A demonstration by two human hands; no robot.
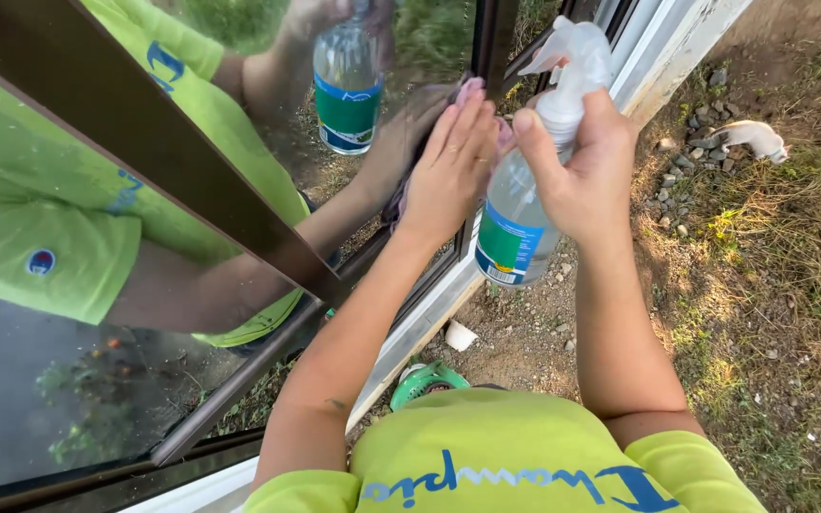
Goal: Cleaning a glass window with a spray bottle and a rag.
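The left hand (453, 157) lies open and flat, pressing a pinkish cloth (504, 133) against the reflective glass window pane (239, 114) at twelve o'clock, while the right hand (586, 166) is wrapped around the neck of a clear plastic spray bottle with a green and blue label (515, 223), just beside it at one o'clock. The bottle hangs tilted from that one-handed grip, so I judge it could slip onto the stony ground (715, 313) at five o'clock. Most of the cloth is hidden under the fingers, so it may slide free and leave smears.
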